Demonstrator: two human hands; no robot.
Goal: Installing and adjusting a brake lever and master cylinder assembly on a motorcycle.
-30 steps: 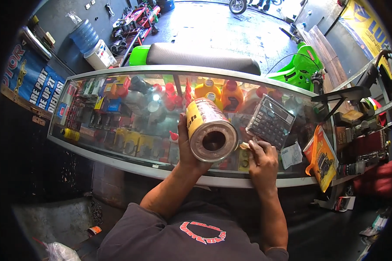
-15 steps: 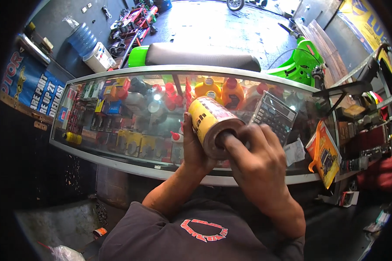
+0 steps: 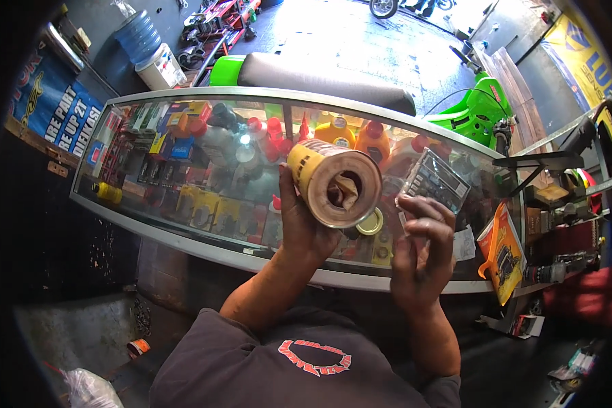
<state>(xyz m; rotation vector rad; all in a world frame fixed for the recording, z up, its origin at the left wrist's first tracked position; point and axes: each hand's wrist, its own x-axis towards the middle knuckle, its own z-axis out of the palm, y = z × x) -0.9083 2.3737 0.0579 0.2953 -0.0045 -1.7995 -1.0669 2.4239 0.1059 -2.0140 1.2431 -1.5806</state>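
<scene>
A yellow tin can (image 3: 309, 178) is tipped so that its round opening faces me. My left hand (image 3: 302, 228) is wrapped round its left side and underside. Inside the opening sits a crumpled, pale yellowish piece (image 3: 349, 192), whose kind I cannot make out. To the right of the can, apart from it, is my right hand (image 3: 425, 255) with its fingers curled toward the thumb. A thin pale edge shows by the fingertips, too small to name. A round lid with a gold rim (image 3: 370, 222) lies on the glass counter between the can and my right hand.
The glass display counter (image 3: 183, 246) holds bottles and boxed parts. On it rest a dark calculator-like device (image 3: 435, 182) and a clear packet (image 3: 464, 243). An orange pouch (image 3: 503, 255) is at the right end. Beyond stands a green motorbike with a dark seat (image 3: 326, 80).
My right hand has come out of the can's opening and moved right. The can has turned to face me more, showing its inside, and the lid has come into sight.
</scene>
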